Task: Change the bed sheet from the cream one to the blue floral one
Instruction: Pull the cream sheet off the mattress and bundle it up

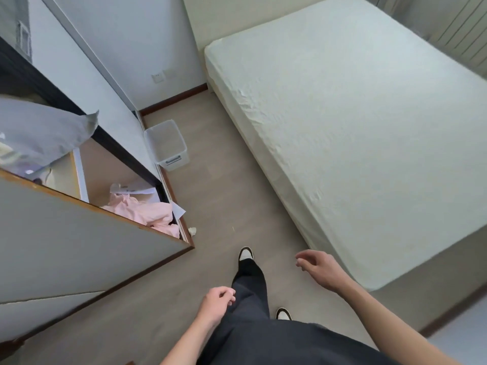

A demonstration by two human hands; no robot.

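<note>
The cream sheet (355, 122) is stretched over the whole bed on the right, with small wrinkles near its left edge. My right hand (319, 268) hangs in the air near the bed's near corner, fingers loosely curled, holding nothing. My left hand (216, 302) hangs lower in front of my dark trouser leg, fingers loosely curled and empty too. No blue floral sheet shows in this view.
An open wardrobe (87, 248) stands on the left with a grey pillow (39, 133) on a shelf and pink cloth (147, 212) lower down. A white bin (168, 146) stands on the floor by the wall. Bare floor (224, 196) runs between wardrobe and bed.
</note>
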